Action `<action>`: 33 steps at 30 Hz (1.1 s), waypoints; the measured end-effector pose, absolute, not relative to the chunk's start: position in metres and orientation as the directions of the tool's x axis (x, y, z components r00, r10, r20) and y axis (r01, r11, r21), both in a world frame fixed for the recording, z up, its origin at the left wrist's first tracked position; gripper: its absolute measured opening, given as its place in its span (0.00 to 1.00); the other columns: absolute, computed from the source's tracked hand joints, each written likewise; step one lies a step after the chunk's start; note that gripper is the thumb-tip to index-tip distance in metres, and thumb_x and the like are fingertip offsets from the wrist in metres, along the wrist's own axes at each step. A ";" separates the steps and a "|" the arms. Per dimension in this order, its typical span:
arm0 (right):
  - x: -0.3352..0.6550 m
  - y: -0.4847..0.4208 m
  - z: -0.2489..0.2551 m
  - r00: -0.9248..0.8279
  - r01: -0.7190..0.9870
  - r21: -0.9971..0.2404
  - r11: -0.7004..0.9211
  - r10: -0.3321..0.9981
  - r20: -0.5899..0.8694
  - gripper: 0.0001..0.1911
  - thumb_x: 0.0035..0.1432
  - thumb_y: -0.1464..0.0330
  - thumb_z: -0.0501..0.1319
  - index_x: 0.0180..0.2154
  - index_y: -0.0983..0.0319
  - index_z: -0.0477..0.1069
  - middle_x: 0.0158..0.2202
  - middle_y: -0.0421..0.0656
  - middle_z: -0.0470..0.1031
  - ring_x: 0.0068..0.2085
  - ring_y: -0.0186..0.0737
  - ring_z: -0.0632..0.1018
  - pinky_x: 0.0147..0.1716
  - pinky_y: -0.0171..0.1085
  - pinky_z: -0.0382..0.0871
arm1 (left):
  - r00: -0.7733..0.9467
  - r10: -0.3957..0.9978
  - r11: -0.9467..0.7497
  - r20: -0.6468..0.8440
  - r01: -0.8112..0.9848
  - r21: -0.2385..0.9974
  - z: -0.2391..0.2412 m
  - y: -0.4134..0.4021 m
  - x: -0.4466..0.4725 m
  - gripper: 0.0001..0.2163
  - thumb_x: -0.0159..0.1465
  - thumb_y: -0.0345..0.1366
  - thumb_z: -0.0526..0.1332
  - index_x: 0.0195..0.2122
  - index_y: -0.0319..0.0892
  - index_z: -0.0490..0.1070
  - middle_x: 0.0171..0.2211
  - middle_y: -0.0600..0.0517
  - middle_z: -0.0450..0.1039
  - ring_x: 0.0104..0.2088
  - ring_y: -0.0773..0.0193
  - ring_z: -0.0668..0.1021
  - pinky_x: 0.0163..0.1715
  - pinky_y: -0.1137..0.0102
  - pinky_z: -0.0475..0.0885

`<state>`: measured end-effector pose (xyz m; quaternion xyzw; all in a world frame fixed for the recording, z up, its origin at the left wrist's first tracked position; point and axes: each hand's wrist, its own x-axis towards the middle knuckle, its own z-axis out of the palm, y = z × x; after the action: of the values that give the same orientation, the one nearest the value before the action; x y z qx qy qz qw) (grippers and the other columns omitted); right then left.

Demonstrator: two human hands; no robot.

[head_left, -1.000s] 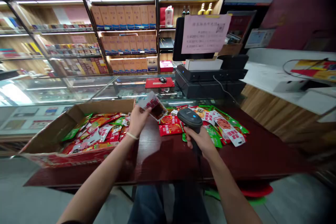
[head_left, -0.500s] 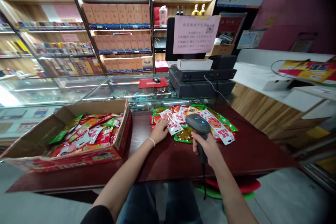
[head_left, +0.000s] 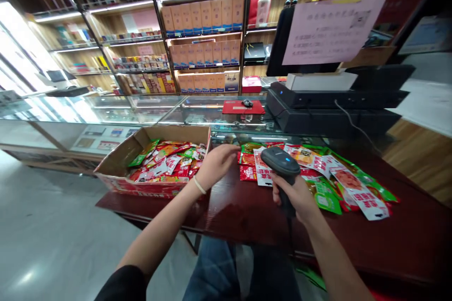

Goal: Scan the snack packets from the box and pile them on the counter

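Note:
My right hand is wrapped round the grip of a black barcode scanner, which shows a small blue light and points away from me over the table. Several snack packets, red, white and green, lie overlapping in a pile behind and to the right of the scanner. My left hand, with a pale band at the wrist, is raised just left of the pile, fingers stretched to the right and nothing visible in them. Left of that hand stands an open cardboard box filled with similar packets.
The dark red table meets a glass display counter at the back. A monitor with a pink paper sign stands above black till equipment. A mouse rests on a red mat. Shelves of boxed goods line the wall.
My left hand has come off the packets and moved left towards the box. A white packet lies nearer the scanner, and the view has turned left. The scanner stays in my right hand.

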<state>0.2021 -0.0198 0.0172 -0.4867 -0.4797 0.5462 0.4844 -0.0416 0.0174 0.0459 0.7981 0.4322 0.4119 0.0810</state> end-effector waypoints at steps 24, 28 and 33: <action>0.036 0.068 0.059 -0.482 -0.049 -0.997 -0.064 0.876 -0.032 0.24 0.49 0.50 0.70 0.21 0.62 0.65 0.15 0.37 0.67 0.14 0.32 0.69 0.13 0.30 0.63 | -0.140 0.990 0.140 -0.008 0.983 0.121 0.001 0.080 -0.308 0.18 0.60 0.40 0.63 0.50 0.37 0.73 0.49 0.39 0.76 0.48 0.51 0.78 0.48 0.64 0.71; 0.045 0.079 0.054 -0.478 -0.066 -0.990 -0.122 0.875 -0.076 0.24 0.48 0.49 0.70 0.23 0.62 0.67 0.14 0.37 0.66 0.13 0.32 0.69 0.12 0.30 0.62 | -0.130 0.989 0.131 -0.071 0.991 0.014 -0.008 0.082 -0.296 0.20 0.59 0.42 0.64 0.48 0.35 0.74 0.48 0.34 0.75 0.49 0.45 0.78 0.48 0.60 0.70; 0.052 0.086 0.048 -0.490 -0.095 -0.990 -0.102 0.871 -0.043 0.22 0.53 0.51 0.68 0.28 0.63 0.68 0.16 0.36 0.67 0.14 0.31 0.69 0.13 0.30 0.63 | -0.152 0.985 0.155 -0.077 0.987 0.030 0.005 0.075 -0.288 0.12 0.64 0.39 0.57 0.39 0.40 0.77 0.39 0.38 0.79 0.41 0.49 0.81 0.42 0.62 0.72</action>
<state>0.0519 0.0864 0.0479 -0.3463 -0.5603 0.6565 0.3676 -0.2876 0.0751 0.0046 0.6499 0.7589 -0.0137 0.0391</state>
